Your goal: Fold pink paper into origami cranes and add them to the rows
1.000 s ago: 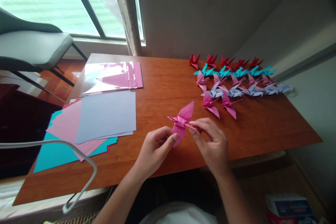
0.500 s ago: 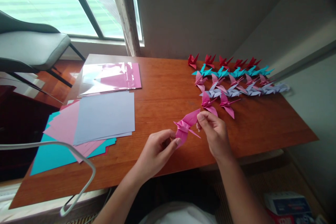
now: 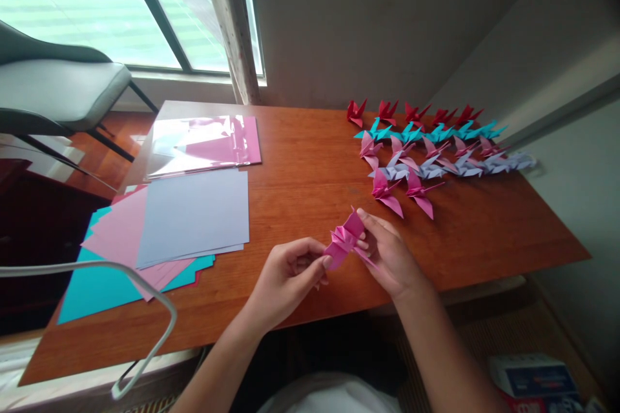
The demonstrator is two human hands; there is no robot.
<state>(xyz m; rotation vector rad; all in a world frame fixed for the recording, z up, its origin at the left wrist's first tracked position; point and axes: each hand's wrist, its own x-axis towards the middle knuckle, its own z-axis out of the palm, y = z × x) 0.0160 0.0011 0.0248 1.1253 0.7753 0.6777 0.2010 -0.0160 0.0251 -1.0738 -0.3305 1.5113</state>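
Note:
A magenta paper crane (image 3: pixel 345 240) is held between both hands above the near edge of the wooden table (image 3: pixel 300 168). My left hand (image 3: pixel 289 276) pinches its lower wing tip with thumb and fingers. My right hand (image 3: pixel 391 254) pinches the other wing near the crane's upper right side. The crane's wings look folded close together. Two finished magenta cranes (image 3: pixel 404 192) lie on the table just beyond my right hand.
Rows of red, teal, pink and lilac paper cranes (image 3: pixel 436 139) fill the table's far right. A stack of lilac, pink and teal paper sheets (image 3: pixel 165 226) lies at the left, a clear-wrapped pink pack (image 3: pixel 203 145) behind it. A grey chair (image 3: pixel 53 87) stands by the window.
My right hand shifted from the crane's thin point to its upper wing and pressed it down toward my left hand. The crane dropped lower and looks more compact.

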